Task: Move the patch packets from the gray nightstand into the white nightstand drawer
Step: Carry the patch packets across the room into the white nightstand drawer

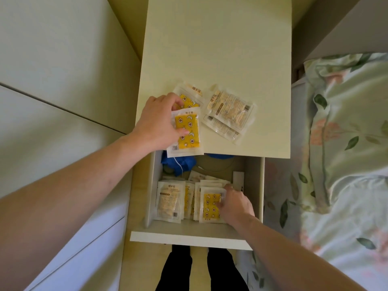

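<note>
1. A floral bedspread (344, 143) fills the right edge of the view.
2. White cabinet doors (52, 91) stand on the left.
3. Black trouser legs (201, 269) show at the bottom edge.

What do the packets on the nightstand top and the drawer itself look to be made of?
Packets: likely thin clear plastic film, glossy; glare and wrinkles show, contents visible through it. Drawer: seemingly white laminated board, matte; flat, even, with square edges.
</note>
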### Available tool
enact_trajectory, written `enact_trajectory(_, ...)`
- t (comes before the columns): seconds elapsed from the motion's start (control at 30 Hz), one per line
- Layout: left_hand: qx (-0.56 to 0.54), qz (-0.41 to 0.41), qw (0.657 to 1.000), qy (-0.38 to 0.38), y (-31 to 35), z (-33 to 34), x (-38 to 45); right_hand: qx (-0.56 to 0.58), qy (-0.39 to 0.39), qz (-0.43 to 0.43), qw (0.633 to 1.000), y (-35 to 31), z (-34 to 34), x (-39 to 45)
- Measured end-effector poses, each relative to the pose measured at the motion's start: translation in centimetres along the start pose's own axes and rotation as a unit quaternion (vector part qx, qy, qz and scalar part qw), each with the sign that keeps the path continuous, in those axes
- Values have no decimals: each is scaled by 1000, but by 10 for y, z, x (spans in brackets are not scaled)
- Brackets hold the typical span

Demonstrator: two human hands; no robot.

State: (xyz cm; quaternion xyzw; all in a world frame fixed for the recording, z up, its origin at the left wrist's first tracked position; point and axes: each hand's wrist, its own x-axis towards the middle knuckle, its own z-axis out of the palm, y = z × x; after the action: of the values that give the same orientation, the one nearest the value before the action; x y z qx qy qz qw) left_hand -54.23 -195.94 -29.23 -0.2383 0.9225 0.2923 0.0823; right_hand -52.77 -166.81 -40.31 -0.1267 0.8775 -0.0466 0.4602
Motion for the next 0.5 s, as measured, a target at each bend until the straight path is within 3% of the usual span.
enact_trajectory(0.23,-63,-4,997,-52,18,-35,-13,-1,18,-8,1000,6,-13,-18)
enact_trajectory(0.37,-58,11,986,-154,27,-52,-54,11,24,-24,999,11,-22,-30)
enact_trajectory(0.5,44,-25,960,-274,5,-7,-92,12,26,-28,999,17,-24,-36)
